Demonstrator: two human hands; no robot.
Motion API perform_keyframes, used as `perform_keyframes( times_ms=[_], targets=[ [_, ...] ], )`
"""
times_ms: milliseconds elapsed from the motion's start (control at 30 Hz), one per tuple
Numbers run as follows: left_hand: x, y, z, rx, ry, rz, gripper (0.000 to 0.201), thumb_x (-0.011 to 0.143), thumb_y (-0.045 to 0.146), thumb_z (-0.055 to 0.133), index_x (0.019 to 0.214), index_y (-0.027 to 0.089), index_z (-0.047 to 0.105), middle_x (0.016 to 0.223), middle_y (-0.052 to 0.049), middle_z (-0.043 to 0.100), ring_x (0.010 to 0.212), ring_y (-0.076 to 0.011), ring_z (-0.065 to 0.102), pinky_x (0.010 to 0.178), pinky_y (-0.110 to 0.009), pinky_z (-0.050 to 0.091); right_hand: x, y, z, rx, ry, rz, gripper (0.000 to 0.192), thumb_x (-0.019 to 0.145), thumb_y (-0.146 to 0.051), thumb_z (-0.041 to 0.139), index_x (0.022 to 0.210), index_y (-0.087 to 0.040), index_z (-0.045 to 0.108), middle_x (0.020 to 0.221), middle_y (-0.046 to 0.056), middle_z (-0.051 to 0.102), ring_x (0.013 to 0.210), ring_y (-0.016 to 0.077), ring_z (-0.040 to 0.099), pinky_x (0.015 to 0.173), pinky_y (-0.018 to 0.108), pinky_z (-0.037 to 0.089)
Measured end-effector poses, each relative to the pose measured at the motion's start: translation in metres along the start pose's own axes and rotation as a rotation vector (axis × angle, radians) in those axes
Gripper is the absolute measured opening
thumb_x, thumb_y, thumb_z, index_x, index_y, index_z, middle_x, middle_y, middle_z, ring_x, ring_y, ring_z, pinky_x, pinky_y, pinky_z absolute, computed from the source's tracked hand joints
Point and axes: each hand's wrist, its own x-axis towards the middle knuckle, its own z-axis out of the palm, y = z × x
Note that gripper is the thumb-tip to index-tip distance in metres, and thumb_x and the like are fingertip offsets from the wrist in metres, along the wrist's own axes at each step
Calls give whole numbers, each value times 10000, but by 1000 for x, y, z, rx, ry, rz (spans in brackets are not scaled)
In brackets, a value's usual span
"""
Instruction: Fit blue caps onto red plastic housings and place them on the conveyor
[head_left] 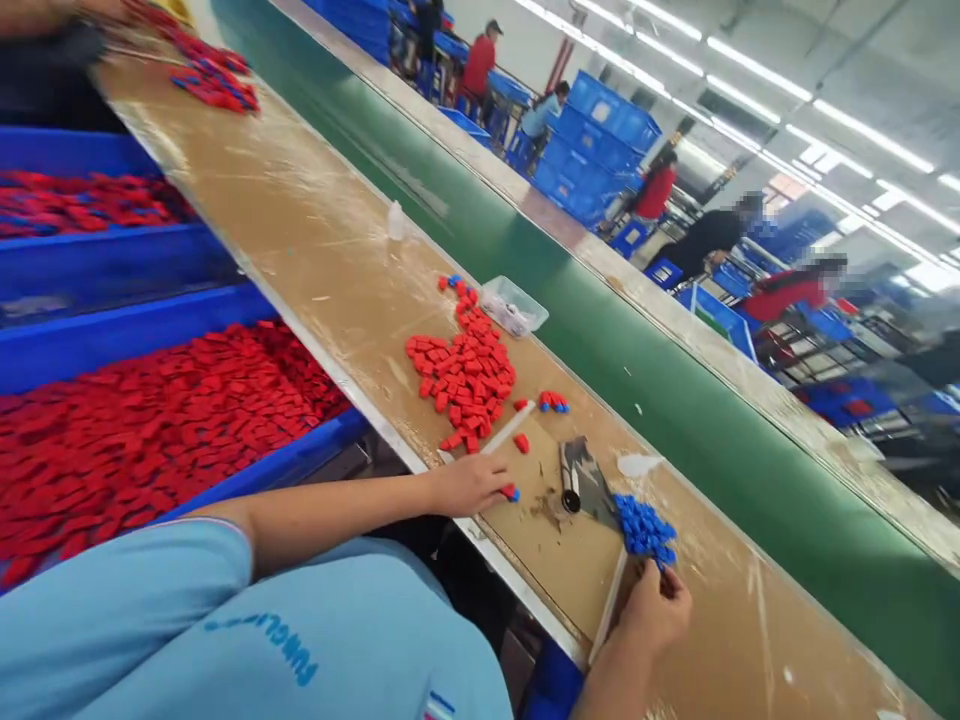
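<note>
Your left hand [469,485] is pinching a red-and-blue piece [511,492]; your right hand [654,605] is closing its fingers on a blue piece [660,562] just below the blue pile [643,525].

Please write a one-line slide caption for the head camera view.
Left hand holds an assembled red-and-blue piece; right hand picks from small blue plastic caps beside piled red plastic blocks.

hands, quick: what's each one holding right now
left hand: closed on a small red and blue piece.
right hand: fingers pinched at the blue pieces; what it grips cannot be told.
</note>
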Motion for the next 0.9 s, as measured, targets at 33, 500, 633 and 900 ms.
perform_keyframes(
  times_ms=[33, 500, 633, 900],
  targets=[
    [-1, 1, 0, -13, 1, -6, 132, 929, 251, 518, 944, 143, 593, 906, -72, 592, 798, -180, 573, 713, -271, 438, 0, 3, 2, 19, 38, 40, 277, 755, -393, 657, 927, -181, 613, 831, 60, 622, 807, 231, 624, 719, 375, 535],
    [108, -33, -39, 275, -142, -195, 80, 828, 147, 586, 871, 121, 649, 867, -107, 635, 838, -226, 574, 727, -322, 417, -2, -8, 8, 371, 111, 186, 336, 634, -404, 723, 859, -180, 614, 765, 3, 622, 633, 132, 592, 600, 264, 537],
    [142, -54, -36, 330, -240, -199, 98, 780, 92, 599, 845, 111, 670, 870, -133, 642, 872, -255, 578, 728, -338, 413, -3, -9, 8, 413, 112, 205, 323, 627, -382, 738, 847, -182, 614, 782, -6, 617, 653, 117, 587, 610, 238, 531],
    [115, -54, -37, 181, -172, -198, 220, 845, 129, 548, 1050, 134, 627, 1016, -108, 629, 942, -227, 559, 817, -331, 433, -4, -13, 5, 427, 82, 192, 351, 655, -413, 743, 864, -171, 596, 802, 6, 624, 710, 131, 626, 639, 247, 543]
  ],
)
